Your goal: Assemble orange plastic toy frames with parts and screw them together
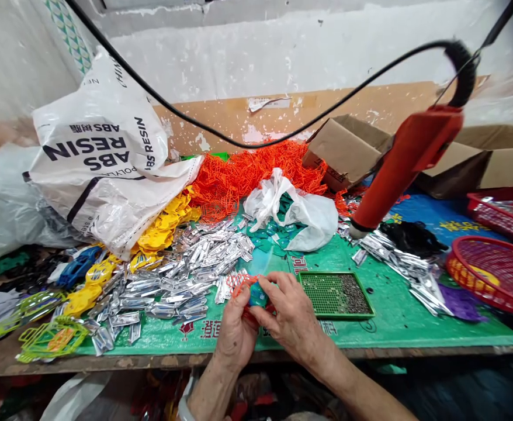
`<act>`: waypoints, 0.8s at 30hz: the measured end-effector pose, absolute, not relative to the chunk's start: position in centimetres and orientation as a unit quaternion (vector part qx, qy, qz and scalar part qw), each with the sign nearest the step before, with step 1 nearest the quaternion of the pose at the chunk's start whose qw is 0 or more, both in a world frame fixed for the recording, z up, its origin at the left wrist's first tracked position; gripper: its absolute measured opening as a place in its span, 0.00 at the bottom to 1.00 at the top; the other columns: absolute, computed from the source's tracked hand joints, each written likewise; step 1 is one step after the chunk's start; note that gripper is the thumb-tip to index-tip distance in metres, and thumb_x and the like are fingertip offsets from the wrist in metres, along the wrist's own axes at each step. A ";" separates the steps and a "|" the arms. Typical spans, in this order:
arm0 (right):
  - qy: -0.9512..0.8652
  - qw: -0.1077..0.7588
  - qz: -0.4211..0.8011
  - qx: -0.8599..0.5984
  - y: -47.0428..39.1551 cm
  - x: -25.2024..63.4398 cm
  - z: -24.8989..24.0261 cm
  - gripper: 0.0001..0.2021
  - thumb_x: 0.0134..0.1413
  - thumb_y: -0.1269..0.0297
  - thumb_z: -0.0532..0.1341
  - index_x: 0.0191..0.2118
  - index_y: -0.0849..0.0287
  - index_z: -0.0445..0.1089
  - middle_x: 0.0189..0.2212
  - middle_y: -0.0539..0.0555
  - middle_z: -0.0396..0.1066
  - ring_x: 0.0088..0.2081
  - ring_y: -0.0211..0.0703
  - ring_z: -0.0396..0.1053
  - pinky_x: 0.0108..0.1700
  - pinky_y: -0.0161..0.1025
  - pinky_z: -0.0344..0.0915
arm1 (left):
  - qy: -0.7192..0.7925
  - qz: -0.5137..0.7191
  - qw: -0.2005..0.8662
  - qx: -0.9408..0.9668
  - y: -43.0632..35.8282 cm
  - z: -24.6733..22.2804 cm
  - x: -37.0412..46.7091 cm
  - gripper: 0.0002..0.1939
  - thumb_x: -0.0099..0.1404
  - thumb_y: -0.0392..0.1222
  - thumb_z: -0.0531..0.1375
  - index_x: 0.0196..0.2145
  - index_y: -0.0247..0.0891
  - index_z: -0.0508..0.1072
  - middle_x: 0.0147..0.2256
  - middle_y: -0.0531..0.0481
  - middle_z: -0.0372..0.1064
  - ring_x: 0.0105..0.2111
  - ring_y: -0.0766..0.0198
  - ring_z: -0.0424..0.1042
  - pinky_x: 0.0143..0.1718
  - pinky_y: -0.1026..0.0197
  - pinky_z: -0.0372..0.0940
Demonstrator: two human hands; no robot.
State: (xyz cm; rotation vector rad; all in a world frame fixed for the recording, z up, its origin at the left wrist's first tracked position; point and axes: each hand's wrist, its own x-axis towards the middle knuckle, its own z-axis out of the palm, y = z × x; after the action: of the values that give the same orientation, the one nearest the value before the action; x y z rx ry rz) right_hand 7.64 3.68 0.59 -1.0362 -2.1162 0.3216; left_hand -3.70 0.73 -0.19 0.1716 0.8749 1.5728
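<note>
So there's a shiny translucent blue plastic piece (259, 296) with a bright orange plastic lattice piece (244, 283) right up against it, and both sit in the hands, just left of the shallow green plastic tray with a gridded floor (319, 294). Can't tell if the two are actually joined. The left hand (237, 327) has its thumb and fingers closed around them from below, and the right hand (292, 313) pinches the blue one between thumb and fingers on the tray side.

The tray has a bunch of tiny dark metal bits (355, 294) at its right end. Left of it, past the hands, there's a big spread of flat silvery parts (186, 275), with bright yellow plastic parts (164, 227) beyond that. Behind the tray sits a crumpled white plastic bag (313, 216) with dark teal pieces (284, 204) showing, and further back a huge tangle of orange plastic lattice (256, 169). A red cylindrical power tool (408, 164) hangs above and right of the tray, and well off to its right is a round red mesh basket (457, 270).
</note>
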 end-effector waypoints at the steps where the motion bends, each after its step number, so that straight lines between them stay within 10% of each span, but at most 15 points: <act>1: -0.824 0.376 0.130 -0.404 3.7 7.7 0.6 0.17 0.54 0.64 0.64 0.50 0.60 0.69 0.42 0.60 0.70 0.43 0.51 0.66 0.43 0.48 0.68 | 0.378 0.682 0.621 0.080 0.7 -0.2 -3.7 0.16 0.49 0.43 0.72 0.36 0.36 0.80 0.37 0.49 0.78 0.37 0.61 0.75 0.43 0.60 0.70; 24: -0.817 0.343 0.332 -0.324 4.1 9.4 -0.4 0.20 0.53 0.73 0.58 0.53 0.61 0.68 0.42 0.58 0.67 0.31 0.37 0.67 0.29 0.34 0.67 | 0.483 0.646 0.551 0.216 0.0 -0.6 -2.7 0.11 0.53 0.35 0.67 0.37 0.37 0.78 0.33 0.52 0.74 0.33 0.63 0.70 0.42 0.62 0.65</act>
State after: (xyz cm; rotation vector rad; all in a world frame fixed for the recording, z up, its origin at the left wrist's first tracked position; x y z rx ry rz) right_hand 9.40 4.06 -0.38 -0.8415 -2.1230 0.8634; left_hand -2.68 -0.01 -0.58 0.5110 1.1428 1.5275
